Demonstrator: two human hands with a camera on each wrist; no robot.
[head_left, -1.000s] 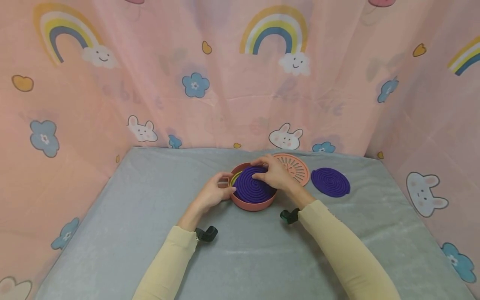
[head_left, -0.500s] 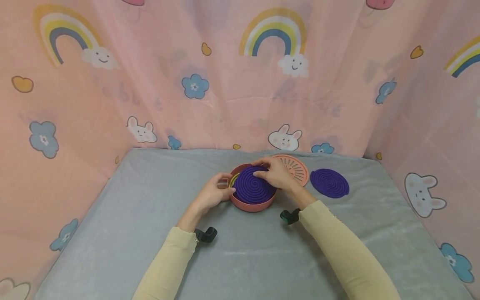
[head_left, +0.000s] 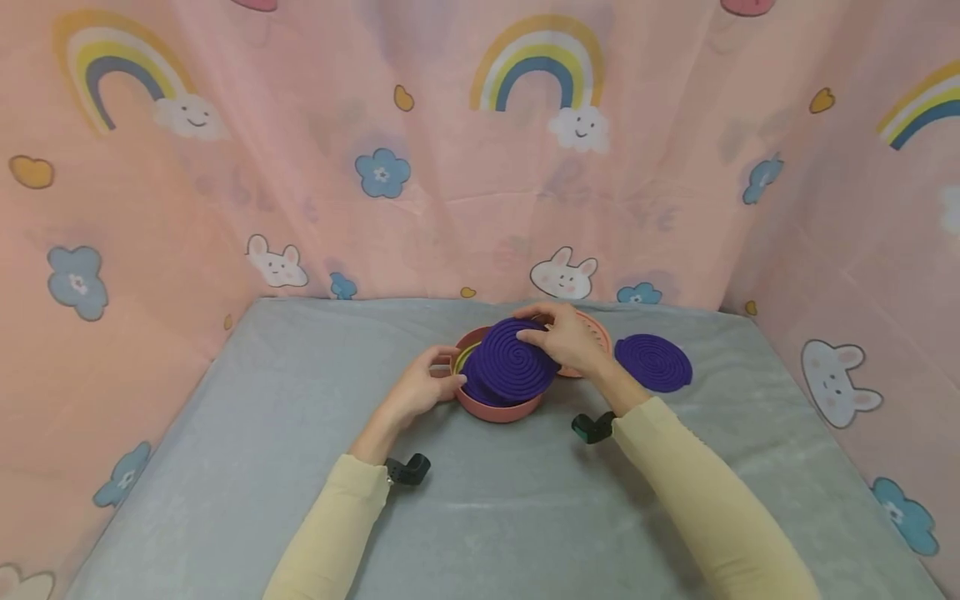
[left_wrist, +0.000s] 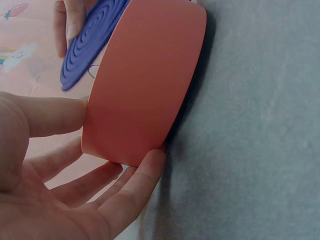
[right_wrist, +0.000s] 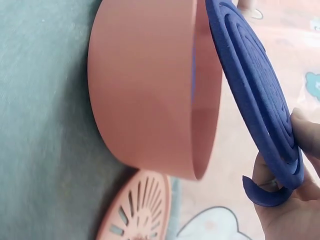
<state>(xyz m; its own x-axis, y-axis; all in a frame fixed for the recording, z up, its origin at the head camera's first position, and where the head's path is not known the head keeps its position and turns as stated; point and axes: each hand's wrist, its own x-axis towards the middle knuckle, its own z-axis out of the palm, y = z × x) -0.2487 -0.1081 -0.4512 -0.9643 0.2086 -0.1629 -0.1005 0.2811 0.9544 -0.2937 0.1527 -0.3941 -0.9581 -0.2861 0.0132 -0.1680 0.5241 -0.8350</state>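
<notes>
A purple mosquito coil is pinched at its edge by my right hand, thumb on top and fingers beneath. It hangs tilted above a round salmon-pink box; in the right wrist view a curved end of the coil sticks out near the fingers. Another purple layer shows inside the box under it, along with a yellow ring by the left wall. My left hand grips the box's left side, thumb at the rim and fingers against the wall.
Right of the box lies a slotted pink lid, partly hidden by the right hand. A further purple coil lies flat to its right. Grey cloth covers the table, with a printed pink curtain behind and at both sides.
My right hand has lifted the purple coil up and slightly right, out of the box, uncovering purple beneath. The left hand keeps its hold on the box.
</notes>
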